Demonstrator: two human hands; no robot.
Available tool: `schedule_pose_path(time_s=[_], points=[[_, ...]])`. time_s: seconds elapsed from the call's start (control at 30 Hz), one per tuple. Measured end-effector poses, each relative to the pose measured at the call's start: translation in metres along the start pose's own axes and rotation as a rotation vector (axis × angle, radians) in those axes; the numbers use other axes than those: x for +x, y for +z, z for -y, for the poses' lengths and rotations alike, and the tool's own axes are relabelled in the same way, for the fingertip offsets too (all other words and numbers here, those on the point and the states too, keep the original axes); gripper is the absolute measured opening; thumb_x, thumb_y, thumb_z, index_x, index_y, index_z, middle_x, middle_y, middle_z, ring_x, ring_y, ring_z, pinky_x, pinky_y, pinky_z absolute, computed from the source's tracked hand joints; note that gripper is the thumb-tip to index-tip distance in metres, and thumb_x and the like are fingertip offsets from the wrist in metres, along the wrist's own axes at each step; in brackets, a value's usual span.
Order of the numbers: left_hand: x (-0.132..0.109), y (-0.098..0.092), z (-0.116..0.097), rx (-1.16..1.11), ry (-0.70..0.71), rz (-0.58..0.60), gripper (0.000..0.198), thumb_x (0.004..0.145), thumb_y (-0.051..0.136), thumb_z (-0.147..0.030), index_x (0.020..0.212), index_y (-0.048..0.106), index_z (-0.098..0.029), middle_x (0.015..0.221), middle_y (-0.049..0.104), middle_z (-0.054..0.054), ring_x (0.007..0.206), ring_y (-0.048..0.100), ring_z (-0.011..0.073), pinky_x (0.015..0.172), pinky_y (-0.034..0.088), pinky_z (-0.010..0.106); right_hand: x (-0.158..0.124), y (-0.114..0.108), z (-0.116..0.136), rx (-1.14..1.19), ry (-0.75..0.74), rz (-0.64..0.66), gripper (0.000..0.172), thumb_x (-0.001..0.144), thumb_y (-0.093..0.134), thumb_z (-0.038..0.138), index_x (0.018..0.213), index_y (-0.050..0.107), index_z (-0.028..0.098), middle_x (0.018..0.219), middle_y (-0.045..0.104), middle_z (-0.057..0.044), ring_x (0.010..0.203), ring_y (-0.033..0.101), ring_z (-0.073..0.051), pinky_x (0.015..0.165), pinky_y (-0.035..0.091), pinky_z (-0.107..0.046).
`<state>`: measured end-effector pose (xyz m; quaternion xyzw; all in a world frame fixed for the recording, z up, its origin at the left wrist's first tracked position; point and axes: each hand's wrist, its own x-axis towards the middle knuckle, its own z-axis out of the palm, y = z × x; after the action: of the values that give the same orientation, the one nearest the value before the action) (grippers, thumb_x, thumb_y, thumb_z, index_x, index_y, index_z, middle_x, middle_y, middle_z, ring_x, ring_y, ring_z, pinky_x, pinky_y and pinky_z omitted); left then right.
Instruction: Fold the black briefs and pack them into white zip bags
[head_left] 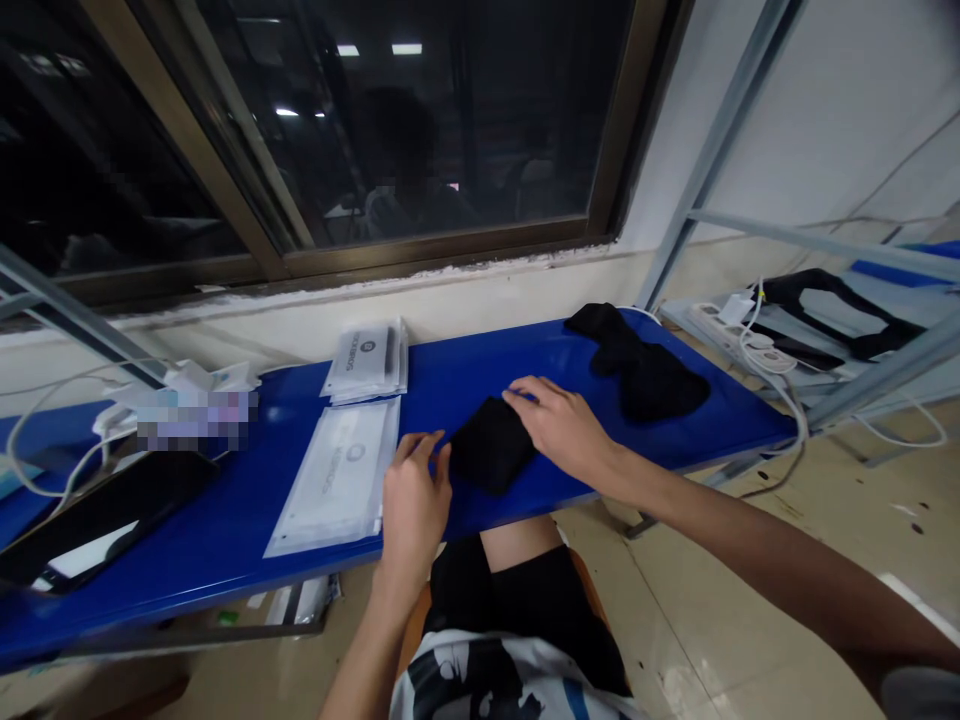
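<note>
- Left hand (416, 495): curled fingers (427, 448) at the folded black cloth's (491, 445) soft edge; whether they pinch it, I cannot tell
- Right hand (559, 425): fingers (525, 392) spread open, resting on the cloth
- Cloth lies on the glossy blue counter (480, 365)
- Rumpled black fabric (645, 370) lies nearby
- Flat white packet (337, 478) lies just left

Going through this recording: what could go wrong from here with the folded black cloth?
The folded black cloth lies near the front edge of the blue table, so a push might send it toward the lap. The left hand is right beside the white flat packet and could knock it askew. The right hand, resting on the cloth, might drag it into the other black cloth pile.
</note>
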<state>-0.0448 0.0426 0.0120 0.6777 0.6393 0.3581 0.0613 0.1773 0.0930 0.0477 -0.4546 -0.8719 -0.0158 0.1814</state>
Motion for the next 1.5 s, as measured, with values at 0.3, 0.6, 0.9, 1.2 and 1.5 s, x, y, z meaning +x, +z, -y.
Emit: schedule_pose_path(time_s=[0.3, 0.6, 0.9, 1.2, 1.5], points=[[-0.015, 0.022, 0.009, 0.116, 0.258, 0.238, 0.066, 0.084, 0.079, -0.042, 0.14, 0.06, -0.012, 0.155, 0.049, 0.02, 0.142, 0.047, 0.0388, 0.114, 0.046, 0.056, 0.007, 0.056, -0.012, 0.135, -0.235, 0.216, 0.067, 0.103, 0.046, 0.058, 0.162, 0.031, 0.03, 0.172, 0.014, -0.008, 0.158, 0.005, -0.037, 0.125, 0.013, -0.066], [0.015, 0.023, -0.016, 0.155, 0.388, 0.046, 0.038, 0.105, 0.041, -0.019, 0.13, 0.066, -0.006, 0.141, 0.062, 0.022, 0.142, 0.05, 0.0309, 0.114, 0.048, 0.049, 0.011, 0.027, -0.024, 0.248, 0.076, 0.066, 0.094, 0.095, 0.048, 0.071, 0.164, 0.023, 0.012, 0.169, 0.018, -0.018, 0.157, 0.01, -0.04, 0.124, 0.015, -0.066], [0.038, 0.059, -0.008, 0.273, 0.546, 0.348, 0.073, 0.101, 0.045, -0.058, 0.155, 0.042, -0.009, 0.163, 0.035, 0.019, 0.153, 0.031, 0.036, 0.126, 0.024, 0.056, 0.005, 0.035, -0.045, 0.291, 0.16, -0.213, 0.039, 0.096, 0.045, 0.013, 0.115, 0.078, 0.02, 0.121, 0.075, -0.008, 0.114, 0.07, -0.024, 0.107, 0.053, -0.044], [0.046, 0.022, -0.001, 0.127, 0.74, 0.409, 0.091, 0.088, 0.066, -0.063, 0.158, 0.037, -0.014, 0.167, 0.027, 0.019, 0.158, 0.012, 0.0386, 0.124, 0.022, 0.064, -0.032, 0.003, -0.021, 0.226, 0.045, -0.211, 0.032, 0.092, 0.067, 0.041, 0.12, 0.074, 0.026, 0.136, 0.065, -0.007, 0.121, 0.063, -0.028, 0.1, 0.057, -0.047], [0.013, 0.027, -0.007, -0.027, 0.541, 0.255, 0.027, 0.098, 0.054, -0.021, 0.121, 0.069, -0.018, 0.135, 0.068, 0.009, 0.14, 0.052, 0.0279, 0.108, 0.054, 0.049, -0.053, 0.042, 0.014, 0.221, 0.392, -0.232, 0.061, 0.085, 0.058, 0.026, 0.145, 0.048, 0.025, 0.136, 0.054, -0.014, 0.098, 0.07, -0.028, 0.069, 0.065, -0.043]])
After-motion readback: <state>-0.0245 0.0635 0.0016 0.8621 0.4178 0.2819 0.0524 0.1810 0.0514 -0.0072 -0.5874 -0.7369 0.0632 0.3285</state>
